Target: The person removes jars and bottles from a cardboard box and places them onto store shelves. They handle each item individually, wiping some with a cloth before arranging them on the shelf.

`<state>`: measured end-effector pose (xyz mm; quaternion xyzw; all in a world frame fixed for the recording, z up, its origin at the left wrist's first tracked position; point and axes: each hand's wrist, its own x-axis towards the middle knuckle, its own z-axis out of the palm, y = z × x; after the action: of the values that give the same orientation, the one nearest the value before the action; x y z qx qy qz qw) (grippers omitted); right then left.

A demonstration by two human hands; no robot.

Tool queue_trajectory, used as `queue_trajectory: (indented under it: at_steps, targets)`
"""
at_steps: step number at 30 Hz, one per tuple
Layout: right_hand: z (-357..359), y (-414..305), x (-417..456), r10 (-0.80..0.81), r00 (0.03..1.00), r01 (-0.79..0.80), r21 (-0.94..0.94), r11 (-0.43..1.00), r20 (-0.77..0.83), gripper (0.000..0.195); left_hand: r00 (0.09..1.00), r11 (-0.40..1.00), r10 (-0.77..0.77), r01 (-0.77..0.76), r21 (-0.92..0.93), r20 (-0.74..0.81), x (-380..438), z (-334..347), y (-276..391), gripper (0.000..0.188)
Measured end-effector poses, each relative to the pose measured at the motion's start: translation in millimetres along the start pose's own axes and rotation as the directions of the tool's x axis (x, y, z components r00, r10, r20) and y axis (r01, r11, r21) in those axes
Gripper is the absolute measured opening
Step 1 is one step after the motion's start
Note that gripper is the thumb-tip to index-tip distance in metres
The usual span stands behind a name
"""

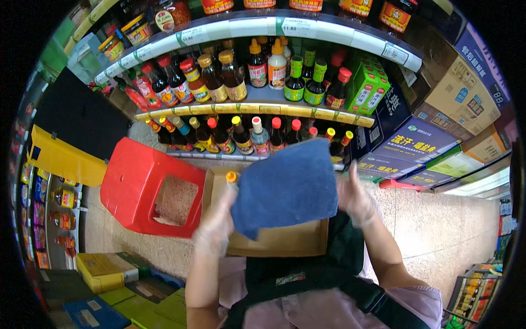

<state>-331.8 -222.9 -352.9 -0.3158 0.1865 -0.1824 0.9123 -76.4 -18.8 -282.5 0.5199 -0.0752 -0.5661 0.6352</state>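
A blue cloth (pixel 287 185) is spread between my hands, above a shallow cardboard box (pixel 283 242). My left hand (pixel 215 224), in a clear disposable glove, touches the cloth's left side; a bottle with an orange cap (pixel 231 177) stands right by its fingers, and whether I hold it is hidden. My right hand (pixel 357 197), gloved too and blurred, is at the cloth's right edge with the thumb up; its grip on the cloth cannot be made out. The cloth hides much of the box's inside.
Sauce bottles (pixel 257 135) fill the lower shelves ahead, behind a yellow price rail (pixel 246 108). A red plastic bin (pixel 135 185) with a square opening is at the left. Stacked cartons (pixel 415 140) rise at the right; more boxes (pixel 100 273) lie at the lower left.
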Motion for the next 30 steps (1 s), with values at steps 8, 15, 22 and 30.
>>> queue_trajectory:
  at_steps: [8,15,22,30]
  targets:
    - [-29.4,5.6,-10.7,-0.019,0.962,0.019,-0.001,1.0,-0.272,0.016,0.973,0.971,0.067,-0.114,0.209,0.22,16.4,-28.5,-63.0,0.067]
    - [-0.1,-4.2,-3.0,-0.168,0.857,-0.239,-0.665,0.707,-0.487,0.026,0.988,0.955,0.148,-0.133,0.264,-0.038,18.3,-45.4,-77.2,0.075]
    - [-7.9,-22.5,9.3,-0.009,0.966,-0.18,-0.699,0.692,-0.257,0.024,0.941,0.611,0.014,-0.276,0.742,0.338,16.9,-45.3,-88.9,0.067]
    - [12.9,-34.5,6.7,0.134,0.988,-0.069,-0.993,-0.097,-0.081,0.035,0.955,0.286,0.156,-0.286,0.915,0.251,32.3,-74.7,-94.4,0.024]
